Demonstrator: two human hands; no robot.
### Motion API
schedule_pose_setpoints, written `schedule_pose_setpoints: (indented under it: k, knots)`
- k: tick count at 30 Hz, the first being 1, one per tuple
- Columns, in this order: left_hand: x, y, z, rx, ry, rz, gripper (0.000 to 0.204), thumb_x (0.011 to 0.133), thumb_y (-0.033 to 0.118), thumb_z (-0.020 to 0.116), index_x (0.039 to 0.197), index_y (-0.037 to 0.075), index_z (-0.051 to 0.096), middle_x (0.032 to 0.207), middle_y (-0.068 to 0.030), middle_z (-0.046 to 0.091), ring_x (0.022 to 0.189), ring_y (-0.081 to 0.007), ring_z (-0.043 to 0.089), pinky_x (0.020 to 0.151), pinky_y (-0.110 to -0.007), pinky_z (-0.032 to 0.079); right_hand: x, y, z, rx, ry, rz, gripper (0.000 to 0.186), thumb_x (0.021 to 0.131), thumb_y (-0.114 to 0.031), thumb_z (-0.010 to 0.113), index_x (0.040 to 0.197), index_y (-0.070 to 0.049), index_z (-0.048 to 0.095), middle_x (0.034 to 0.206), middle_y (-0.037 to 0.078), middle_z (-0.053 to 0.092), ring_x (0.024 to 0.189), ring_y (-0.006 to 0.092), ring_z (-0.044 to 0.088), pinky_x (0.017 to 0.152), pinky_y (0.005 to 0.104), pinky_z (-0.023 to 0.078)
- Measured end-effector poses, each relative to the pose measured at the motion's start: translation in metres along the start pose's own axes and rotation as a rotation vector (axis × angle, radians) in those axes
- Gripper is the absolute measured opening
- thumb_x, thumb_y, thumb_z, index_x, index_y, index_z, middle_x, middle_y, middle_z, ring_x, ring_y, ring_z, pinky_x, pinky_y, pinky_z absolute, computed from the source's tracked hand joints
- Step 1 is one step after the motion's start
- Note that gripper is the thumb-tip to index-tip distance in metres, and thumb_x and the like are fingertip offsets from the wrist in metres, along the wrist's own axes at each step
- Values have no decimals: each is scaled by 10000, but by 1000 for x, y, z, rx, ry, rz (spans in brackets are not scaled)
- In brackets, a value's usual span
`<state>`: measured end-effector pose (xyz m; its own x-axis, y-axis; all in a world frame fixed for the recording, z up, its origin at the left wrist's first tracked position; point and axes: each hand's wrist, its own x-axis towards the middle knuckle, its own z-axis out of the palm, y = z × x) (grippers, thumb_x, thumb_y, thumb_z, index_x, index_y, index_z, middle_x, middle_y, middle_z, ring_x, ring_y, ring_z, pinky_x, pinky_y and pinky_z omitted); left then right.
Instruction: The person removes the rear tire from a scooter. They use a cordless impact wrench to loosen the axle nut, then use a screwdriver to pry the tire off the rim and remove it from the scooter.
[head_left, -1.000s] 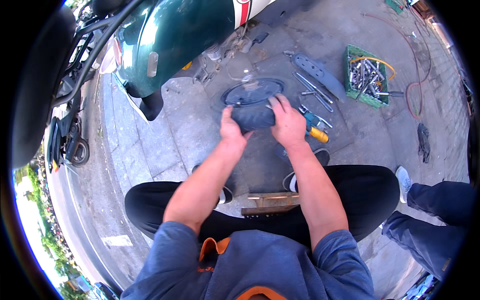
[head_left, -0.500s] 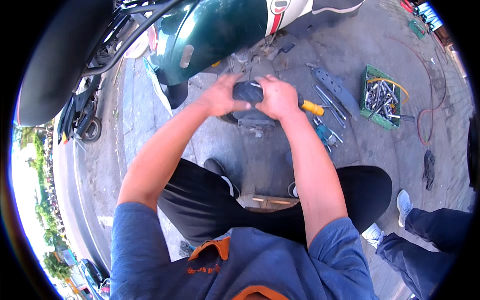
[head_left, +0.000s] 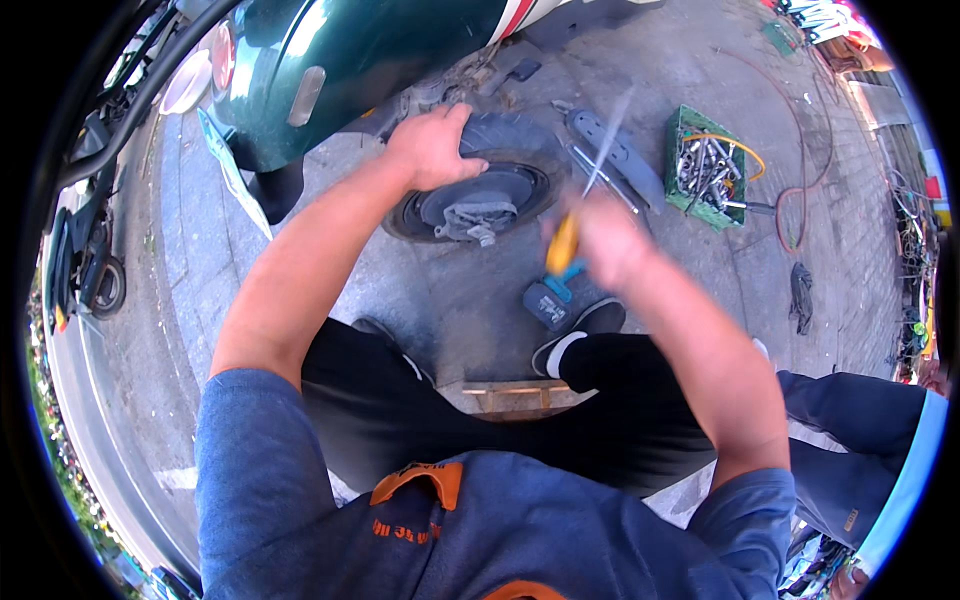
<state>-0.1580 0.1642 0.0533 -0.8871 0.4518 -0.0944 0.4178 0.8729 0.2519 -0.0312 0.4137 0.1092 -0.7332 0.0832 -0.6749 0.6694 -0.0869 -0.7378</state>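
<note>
A scooter wheel (head_left: 480, 195) with a black tyre lies tilted on the ground before me, a dusty grey hub part (head_left: 482, 218) at its middle. My left hand (head_left: 428, 150) grips the tyre's far left edge, fingers over the tread and thumb along the sidewall. Off the wheel's right side, my right hand (head_left: 612, 240) is closed on a screwdriver (head_left: 564, 245) with a yellow handle. Its long blade points up and away; hand and blade are smeared by motion. Just below that hand, a teal cordless power tool (head_left: 548, 300) with a dark battery lies near my shoe.
Beyond the wheel stands a dark green scooter body (head_left: 370, 60). Right of the wheel lie a long grey cover (head_left: 615, 155) and metal bars. A green crate (head_left: 708, 212) of tools sits farther right, near a red hose (head_left: 783, 215). Another person's legs (head_left: 850, 440) are at lower right.
My right hand has left the tyre and moved right and nearer, now with the yellow-handled screwdriver in it. The wheel leans flatter, with its hub side showing; my left hand stays on the tyre.
</note>
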Motion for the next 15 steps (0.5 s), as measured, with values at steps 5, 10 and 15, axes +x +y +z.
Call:
schedule_pose_setpoints:
  k: [5,10,15]
  knots:
    - [-3,-8,5,-10,58,14,891,863,548,833,1534,39,544,1450,-225,671,1340,-423,650,1134,-483,531,-34,24,-20,50,-235,-63,634,1057,-83,652,1604,2,344,975,104,587,728,187,613,600,393,575]
    - [-12,-26,10,-20,94,-9,817,888,550,816,1487,53,571,1432,-221,676,1325,-409,666,1122,-491,540,-71,-6,-51,-719,-253,-67,516,1085,-118,586,1574,-75,428,938,140,666,884,310,706,786,421,597]
    - [-11,-33,6,-57,73,-24,855,871,504,837,1522,36,538,1447,-240,660,1331,-432,650,1128,-501,527,-55,-34,-42,-1273,-179,-638,379,1060,-149,637,1432,-82,630,1112,245,732,1101,466,712,929,544,580]
